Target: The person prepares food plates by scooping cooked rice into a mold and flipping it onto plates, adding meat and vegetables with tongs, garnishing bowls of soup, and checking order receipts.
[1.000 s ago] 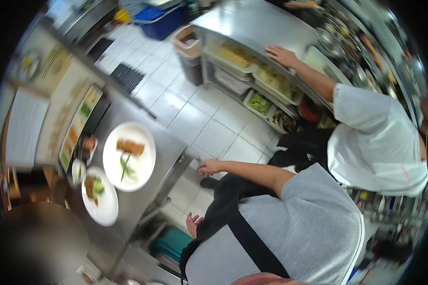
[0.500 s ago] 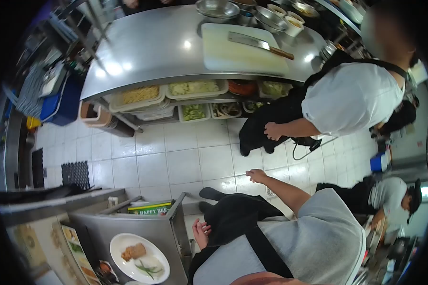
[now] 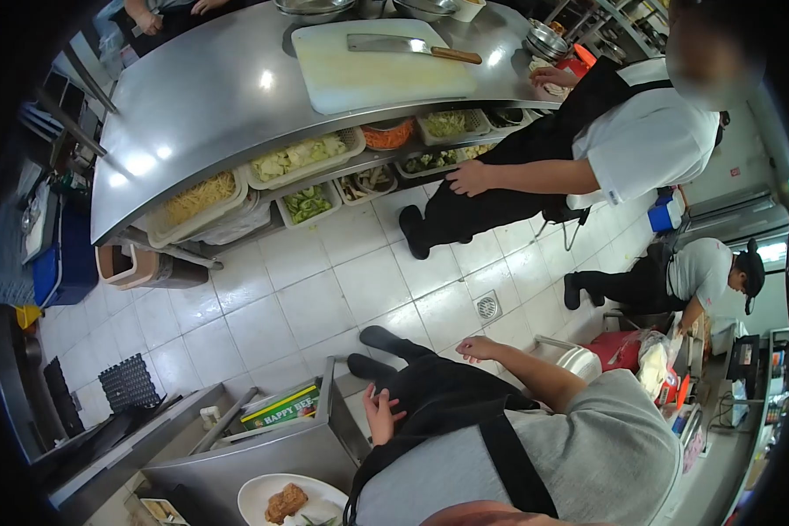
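My left hand hangs beside my black apron, its fingers parted and nothing in them. Closest to it is the metal counter's corner, where a white plate holds a browned fried piece of food and something white and green, cut off by the frame edge. A green and yellow box marked HAPPY BEE lies in the counter's recess. My right hand is held out in front of me over the floor, fingers loosely bent but apart, touching nothing.
Across the tiled floor, a steel table bears a cutting board with a cleaver. Vegetable tubs sit below. A co-worker stands beside it; another bends at right. A floor drain and black mat show.
My view has swung to the right, so the plate has slid toward the bottom edge and the steel table leftward. The near co-worker's other hand now shows at the table. Both my hands stay empty.
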`<state>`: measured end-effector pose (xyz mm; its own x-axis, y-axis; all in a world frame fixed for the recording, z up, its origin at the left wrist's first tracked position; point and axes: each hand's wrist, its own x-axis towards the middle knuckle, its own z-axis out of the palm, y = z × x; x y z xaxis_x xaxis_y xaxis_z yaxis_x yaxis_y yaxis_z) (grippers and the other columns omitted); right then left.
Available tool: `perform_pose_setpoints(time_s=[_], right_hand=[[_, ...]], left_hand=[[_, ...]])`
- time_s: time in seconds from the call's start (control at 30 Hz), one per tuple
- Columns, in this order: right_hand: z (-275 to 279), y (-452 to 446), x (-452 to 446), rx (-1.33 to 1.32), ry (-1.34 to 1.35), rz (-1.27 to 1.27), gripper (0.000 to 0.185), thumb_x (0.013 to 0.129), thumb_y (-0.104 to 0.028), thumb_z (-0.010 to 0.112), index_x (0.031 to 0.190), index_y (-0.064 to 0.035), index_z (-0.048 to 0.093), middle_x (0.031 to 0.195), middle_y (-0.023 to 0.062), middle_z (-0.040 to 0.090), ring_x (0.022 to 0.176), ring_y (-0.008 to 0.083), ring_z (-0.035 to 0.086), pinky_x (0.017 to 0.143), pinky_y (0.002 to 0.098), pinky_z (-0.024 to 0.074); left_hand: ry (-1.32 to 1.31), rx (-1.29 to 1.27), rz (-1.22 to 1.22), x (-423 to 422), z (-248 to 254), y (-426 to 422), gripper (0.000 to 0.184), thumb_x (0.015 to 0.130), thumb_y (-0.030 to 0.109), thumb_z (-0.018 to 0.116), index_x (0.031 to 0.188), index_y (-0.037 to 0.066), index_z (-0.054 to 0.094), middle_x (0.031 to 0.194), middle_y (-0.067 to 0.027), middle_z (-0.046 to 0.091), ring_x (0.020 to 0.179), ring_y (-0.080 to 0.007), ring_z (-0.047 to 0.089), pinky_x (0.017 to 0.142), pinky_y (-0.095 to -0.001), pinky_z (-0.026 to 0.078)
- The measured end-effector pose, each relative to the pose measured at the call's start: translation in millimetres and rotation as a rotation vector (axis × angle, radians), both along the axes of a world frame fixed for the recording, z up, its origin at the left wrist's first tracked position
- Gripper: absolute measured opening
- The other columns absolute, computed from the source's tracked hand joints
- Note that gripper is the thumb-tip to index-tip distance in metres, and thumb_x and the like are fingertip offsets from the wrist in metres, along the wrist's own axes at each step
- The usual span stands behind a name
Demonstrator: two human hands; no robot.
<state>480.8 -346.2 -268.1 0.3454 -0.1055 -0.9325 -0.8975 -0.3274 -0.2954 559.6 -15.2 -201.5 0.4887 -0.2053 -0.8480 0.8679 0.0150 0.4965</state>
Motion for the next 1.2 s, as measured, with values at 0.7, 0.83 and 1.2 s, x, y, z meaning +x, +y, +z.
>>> perform_pose_setpoints(time_s=[0.7,0.83,1.2], right_hand=[[85.7,178.3,221.5,0.496,-0.591,0.48,0.028,0.095,-0.021,0.052,0.116,-0.0037,0.059,0.09,0.0061,0.063,0.077,0.0101,0.058,0.069,0.024,0.0504],[145.6,281.3,209.7,0.846,-0.316,0.655,0.038,0.094,-0.023,0.054,0.127,-0.0042,0.05,0.092,0.0082,0.062,0.076,0.0133,0.059,0.07,0.0264,0.0513],[156.6,392.1,135.0,1.029,0.137,0.723,0.049,0.085,-0.006,0.048,0.129,-0.0037,0.025,0.115,0.0209,0.052,0.095,0.0346,0.064,0.079,0.042,0.058]], left_hand=[[-0.447,0.171,0.606,-89.9,68.2,54.8,0.029,0.095,0.023,0.05,0.119,0.009,0.056,0.091,-0.0011,0.061,0.08,-0.0101,0.058,0.073,-0.0249,0.048],[-0.349,0.31,1.047,-184.5,62.6,61.0,0.033,0.097,0.029,0.045,0.124,0.009,0.048,0.094,-0.0062,0.063,0.078,-0.0152,0.062,0.068,-0.0275,0.051],[-0.675,0.224,2.153,-275.0,71.7,188.3,0.042,0.088,0.007,0.044,0.125,-0.01,0.035,0.123,-0.0253,0.049,0.111,-0.0378,0.055,0.097,-0.0479,0.049]])
